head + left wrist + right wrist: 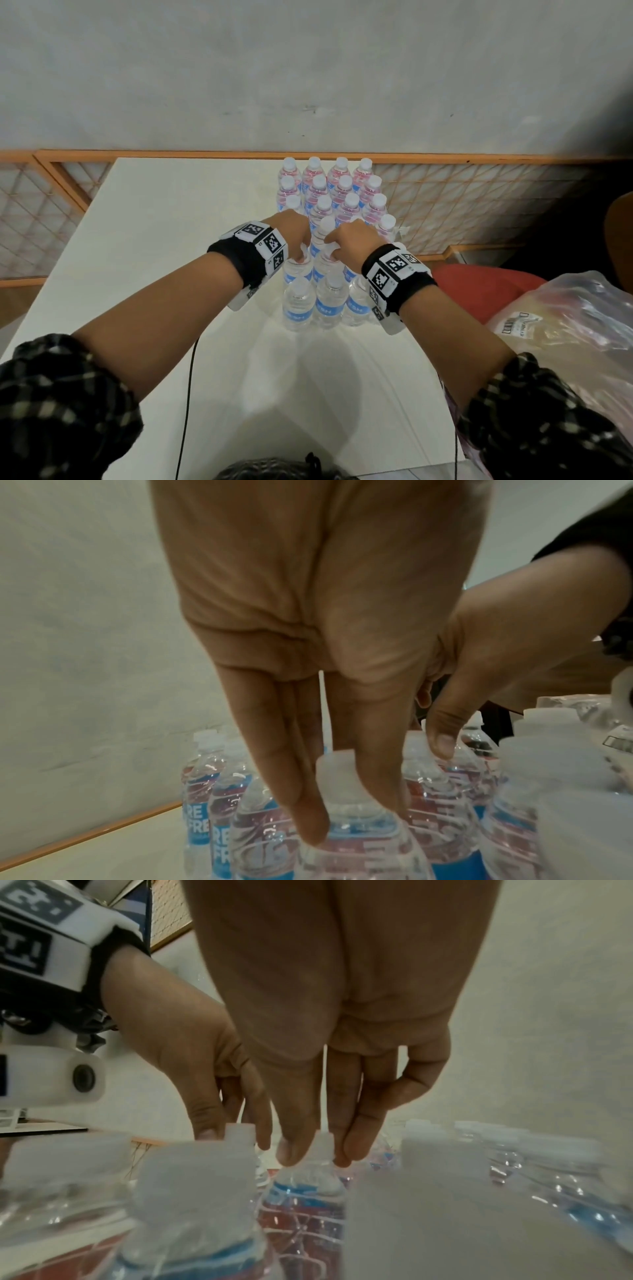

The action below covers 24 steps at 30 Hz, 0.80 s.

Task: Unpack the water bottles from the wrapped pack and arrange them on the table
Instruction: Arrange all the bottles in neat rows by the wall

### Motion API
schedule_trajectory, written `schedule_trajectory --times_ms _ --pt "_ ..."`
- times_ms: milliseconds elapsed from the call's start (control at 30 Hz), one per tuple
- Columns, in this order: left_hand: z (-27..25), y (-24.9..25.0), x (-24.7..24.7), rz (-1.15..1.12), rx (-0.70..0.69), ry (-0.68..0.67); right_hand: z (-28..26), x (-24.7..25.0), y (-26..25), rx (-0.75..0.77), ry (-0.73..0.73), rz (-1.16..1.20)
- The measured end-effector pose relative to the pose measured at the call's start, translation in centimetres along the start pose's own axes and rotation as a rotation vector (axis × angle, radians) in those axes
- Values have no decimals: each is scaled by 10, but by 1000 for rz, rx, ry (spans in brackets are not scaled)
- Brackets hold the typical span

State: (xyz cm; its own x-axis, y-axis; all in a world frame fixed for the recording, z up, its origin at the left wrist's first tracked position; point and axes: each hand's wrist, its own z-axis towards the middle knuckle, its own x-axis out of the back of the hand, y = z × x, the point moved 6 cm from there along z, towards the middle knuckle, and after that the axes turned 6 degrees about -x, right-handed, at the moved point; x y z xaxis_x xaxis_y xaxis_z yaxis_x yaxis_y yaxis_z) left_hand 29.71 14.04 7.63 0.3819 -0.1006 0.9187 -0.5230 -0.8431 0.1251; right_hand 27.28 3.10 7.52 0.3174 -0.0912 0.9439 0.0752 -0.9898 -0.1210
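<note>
We see clear plastic water bottles with white caps and blue labels (330,240) massed toward the far edge of the white table (154,240), too overlapped to count. Our left hand (294,229) pinches one cap (334,767); our right hand (349,236) pinches another (322,1141). The left and near sides stay open; a clear plastic bag (565,325) crowds the right edge.

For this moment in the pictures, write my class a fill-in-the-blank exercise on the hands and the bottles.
1. The bottles all stand upright on a ____ table.
2. Each bottle has a white cap and a ____ label.
3. The left hand and right hand each pinch a bottle by its ____.

Missing words: white; blue; cap
</note>
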Motion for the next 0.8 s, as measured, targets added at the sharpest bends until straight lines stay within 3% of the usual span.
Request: schedule_trajectory --times_ms 133,300,500,633,800 --pt "4 4 7 24 14 -12 -3 22 15 -31 -17 113" --pt "27 30 40 2 -49 141 3 82 71 -171 118 165" --pt "69 71 41 -5 -119 58 30 53 105 -229 -36 51" --pt "81 76 38 -3 -77 -3 42 37 109 -191 -38 -11" --pt "89 77 37 -30 -82 12 51 32 111 -160 -13 -40"
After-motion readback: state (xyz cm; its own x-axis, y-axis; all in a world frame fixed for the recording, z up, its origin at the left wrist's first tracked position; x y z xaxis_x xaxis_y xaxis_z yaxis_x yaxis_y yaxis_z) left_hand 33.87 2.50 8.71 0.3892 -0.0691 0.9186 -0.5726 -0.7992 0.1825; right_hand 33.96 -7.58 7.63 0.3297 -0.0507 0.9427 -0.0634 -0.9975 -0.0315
